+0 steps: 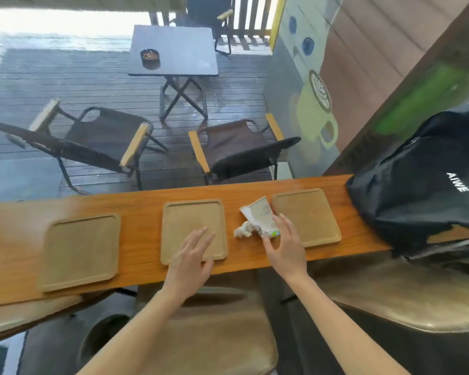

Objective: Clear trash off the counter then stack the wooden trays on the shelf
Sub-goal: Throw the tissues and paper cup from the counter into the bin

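From my head camera, I am reaching my right hand (pixel 283 243), fingers spread and gripping nothing yet, onto the flattened white paper cup (pixel 260 216) and crumpled white tissue (pixel 243 230) lying on the long orange wooden desk (pixel 141 204); both look light and soft, best pinched together. My left hand (pixel 191 257), also open, is resting on the empty middle tan wooden tray (pixel 186 220), stiff, liftable by its rim.

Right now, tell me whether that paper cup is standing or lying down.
Lying down. The paper cup lies crushed on its side on the counter, under the right hand.
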